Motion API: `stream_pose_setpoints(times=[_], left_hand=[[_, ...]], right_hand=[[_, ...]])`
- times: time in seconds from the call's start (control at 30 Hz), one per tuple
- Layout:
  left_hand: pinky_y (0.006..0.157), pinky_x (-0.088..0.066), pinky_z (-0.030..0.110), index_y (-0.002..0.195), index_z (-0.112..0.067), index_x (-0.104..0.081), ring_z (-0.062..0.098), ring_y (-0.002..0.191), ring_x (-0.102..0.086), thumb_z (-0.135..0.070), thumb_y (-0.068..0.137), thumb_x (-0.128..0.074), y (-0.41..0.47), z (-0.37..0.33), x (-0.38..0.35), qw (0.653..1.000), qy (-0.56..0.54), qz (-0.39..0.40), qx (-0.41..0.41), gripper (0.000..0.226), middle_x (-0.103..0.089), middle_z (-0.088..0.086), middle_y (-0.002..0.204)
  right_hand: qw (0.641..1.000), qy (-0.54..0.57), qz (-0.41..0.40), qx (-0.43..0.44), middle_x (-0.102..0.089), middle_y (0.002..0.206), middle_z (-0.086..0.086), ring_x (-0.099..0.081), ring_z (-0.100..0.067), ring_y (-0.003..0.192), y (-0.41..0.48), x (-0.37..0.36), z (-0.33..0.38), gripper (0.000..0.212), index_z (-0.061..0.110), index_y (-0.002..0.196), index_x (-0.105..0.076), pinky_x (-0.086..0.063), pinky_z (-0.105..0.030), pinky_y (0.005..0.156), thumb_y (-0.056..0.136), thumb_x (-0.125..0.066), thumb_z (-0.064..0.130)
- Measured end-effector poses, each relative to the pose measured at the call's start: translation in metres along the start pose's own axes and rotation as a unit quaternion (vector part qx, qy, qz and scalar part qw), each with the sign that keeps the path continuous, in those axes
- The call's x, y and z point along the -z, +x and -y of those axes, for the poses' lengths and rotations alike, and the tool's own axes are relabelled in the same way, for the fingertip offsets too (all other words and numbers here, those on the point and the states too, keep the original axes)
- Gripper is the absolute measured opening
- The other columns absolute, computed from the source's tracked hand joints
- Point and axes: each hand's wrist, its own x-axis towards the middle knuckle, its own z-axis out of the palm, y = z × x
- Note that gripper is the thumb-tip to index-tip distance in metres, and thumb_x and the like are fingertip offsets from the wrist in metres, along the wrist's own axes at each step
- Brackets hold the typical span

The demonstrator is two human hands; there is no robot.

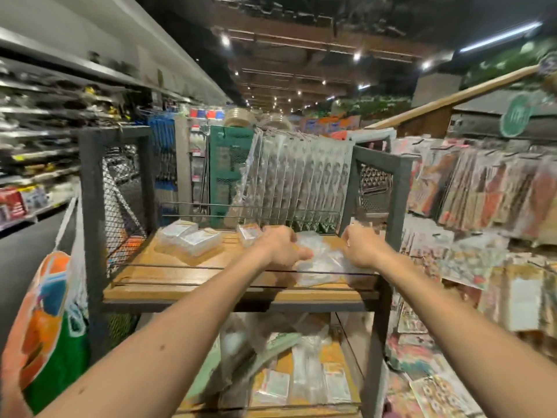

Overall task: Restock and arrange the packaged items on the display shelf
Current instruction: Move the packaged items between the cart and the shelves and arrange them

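Forearms [180, 342] nearest. Clear bag [324, 262] on shelf [180, 285], between hands — left hand [283, 245] gripping left edge, right hand [363, 247] right edge — equally near.

light: bright ceiling spots, dim ceiling | blur: motion-smeared throughout | edges: strong wide-angle bending

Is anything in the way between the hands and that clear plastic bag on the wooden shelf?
Nothing visible. The left hand and right hand touch the clear plastic bag; the arms reach over the thin wire rail along the front of the wooden shelf.
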Motion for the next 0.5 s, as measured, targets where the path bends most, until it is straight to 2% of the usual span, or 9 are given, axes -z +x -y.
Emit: stream_pose_setpoints(times=[0.03, 0.07, 0.13, 0.2, 0.27, 0.33, 0.37, 0.43, 0.5], left_hand=[[0.098, -0.045, 0.036, 0.13, -0.01, -0.054, 0.026, 0.118, -0.054, -0.058, 0.081, -0.066, 0.005, -0.004, -0.003, 1.0, 0.011, 0.019, 0.004, 0.07, -0.057, 0.01, 0.131], [0.098, -0.045, 0.036, 0.131, -0.008, -0.052, 0.026, 0.118, -0.054, -0.059, 0.08, -0.065, 0.011, -0.005, -0.007, 0.999, 0.015, 0.034, 0.009, 0.074, -0.056, 0.01, 0.132], [0.1, -0.045, 0.037, 0.133, -0.004, -0.05, 0.026, 0.117, -0.054, -0.064, 0.079, -0.063, 0.016, -0.01, -0.013, 0.998, 0.024, 0.061, 0.018, 0.081, -0.055, 0.011, 0.133], [0.098, -0.044, 0.034, 0.132, -0.003, -0.051, 0.027, 0.118, -0.054, -0.067, 0.08, -0.059, 0.018, -0.011, -0.019, 0.995, 0.043, 0.091, 0.024, 0.083, -0.056, 0.01, 0.131], [0.086, -0.046, 0.033, 0.113, -0.004, -0.064, 0.026, 0.104, -0.059, -0.065, 0.082, -0.058, 0.017, -0.007, -0.022, 0.994, 0.028, 0.108, 0.023, 0.069, -0.063, 0.009, 0.112], [0.077, -0.047, 0.031, 0.095, -0.007, -0.065, 0.022, 0.093, -0.059, -0.059, 0.084, -0.061, 0.016, -0.006, -0.021, 0.994, -0.002, 0.104, 0.021, 0.053, -0.063, 0.005, 0.097], [0.078, -0.047, 0.03, 0.096, -0.009, -0.062, 0.021, 0.093, -0.058, -0.056, 0.084, -0.063, 0.014, -0.003, -0.021, 0.995, -0.014, 0.096, 0.02, 0.048, -0.063, 0.005, 0.1], [0.085, -0.048, 0.031, 0.112, -0.011, -0.053, 0.02, 0.099, -0.056, -0.046, 0.082, -0.07, 0.01, -0.001, -0.021, 0.997, -0.046, 0.056, 0.019, 0.049, -0.059, 0.006, 0.114], [0.079, -0.051, 0.031, 0.113, -0.017, -0.045, 0.021, 0.1, -0.056, -0.031, 0.08, -0.076, 0.006, 0.003, -0.022, 0.993, -0.113, -0.015, 0.01, 0.048, -0.057, 0.005, 0.116]], right_hand=[[1.0, -0.008, 0.027, -0.004, -0.06, 0.114, -0.018, -0.055, -0.033, 0.114, 0.006, -0.006, -0.001, 0.01, 0.008, 0.093, -0.056, -0.042, -0.033, 0.079, 0.091, -0.05, 0.015], [0.999, -0.014, 0.052, -0.006, -0.058, 0.113, -0.017, -0.054, -0.032, 0.115, 0.011, -0.01, -0.001, 0.012, 0.008, 0.095, -0.056, -0.041, -0.033, 0.079, 0.092, -0.048, 0.017], [0.996, -0.015, 0.09, -0.022, -0.055, 0.127, -0.018, -0.051, -0.031, 0.12, 0.015, -0.01, -0.002, 0.032, 0.003, 0.12, -0.053, -0.042, -0.032, 0.086, 0.095, -0.047, 0.023], [0.993, -0.006, 0.111, -0.043, -0.051, 0.135, -0.017, -0.05, -0.031, 0.122, 0.016, -0.01, -0.006, 0.052, 0.0, 0.134, -0.043, -0.041, -0.03, 0.088, 0.096, -0.049, 0.034], [0.991, 0.021, 0.115, -0.062, -0.048, 0.139, -0.018, -0.049, -0.031, 0.124, 0.017, -0.013, -0.007, 0.065, -0.002, 0.139, -0.035, -0.041, -0.029, 0.089, 0.094, -0.052, 0.042], [0.991, 0.063, 0.09, -0.079, -0.047, 0.139, -0.017, -0.05, -0.032, 0.122, 0.012, -0.014, -0.006, 0.072, 0.001, 0.141, -0.028, -0.042, -0.033, 0.091, 0.09, -0.06, 0.041], [0.99, 0.09, 0.069, -0.082, -0.049, 0.136, -0.016, -0.051, -0.033, 0.119, 0.009, -0.016, -0.004, 0.072, 0.004, 0.14, -0.028, -0.044, -0.036, 0.09, 0.088, -0.064, 0.037], [0.986, 0.144, 0.02, -0.08, -0.051, 0.132, -0.016, -0.053, -0.033, 0.115, 0.001, -0.02, 0.0, 0.071, 0.009, 0.137, -0.03, -0.045, -0.039, 0.089, 0.083, -0.072, 0.029], [0.98, 0.184, -0.048, -0.066, -0.05, 0.133, -0.014, -0.052, -0.033, 0.114, -0.008, -0.022, 0.007, 0.066, 0.013, 0.133, -0.035, -0.044, -0.041, 0.089, 0.082, -0.073, 0.029]])
